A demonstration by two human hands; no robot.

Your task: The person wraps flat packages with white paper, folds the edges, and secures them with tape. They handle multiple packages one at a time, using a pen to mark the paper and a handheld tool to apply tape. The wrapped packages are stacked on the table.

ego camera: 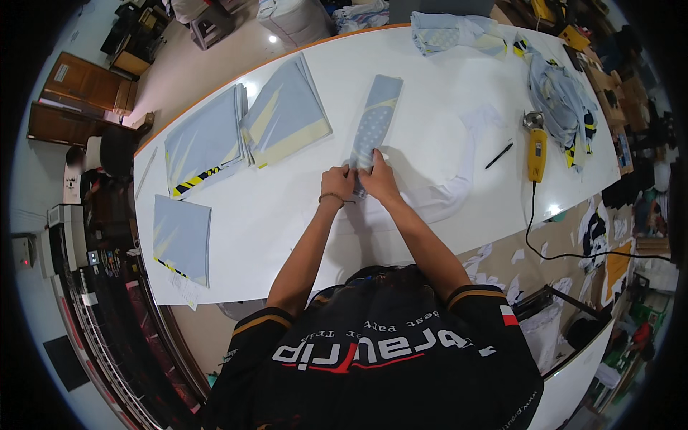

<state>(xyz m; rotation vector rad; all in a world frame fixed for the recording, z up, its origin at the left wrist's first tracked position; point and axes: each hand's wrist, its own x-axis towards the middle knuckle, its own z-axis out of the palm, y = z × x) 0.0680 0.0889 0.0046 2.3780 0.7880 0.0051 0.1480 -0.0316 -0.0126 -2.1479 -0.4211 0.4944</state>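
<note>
A long, narrow folded piece of light blue fabric (380, 115) with a pale yellow band and white dots lies on the white table. My left hand (338, 181) pinches its near end from the left side. At the same end, my right hand (380, 176) grips the right edge, thumb close to the left hand. Part of the near end is hidden by my fingers. A thin white strip of material (449, 196) curves over the table beside my right forearm.
Stacked blue fabric pieces (201, 137) and a second stack (287, 110) lie to the left, with a smaller blue piece (183, 236) nearer. On the right are a black pen (499, 156), a corded yellow rotary cutter (536, 153) and crumpled fabric (561, 99). Folded fabric (457, 35) sits at the far edge.
</note>
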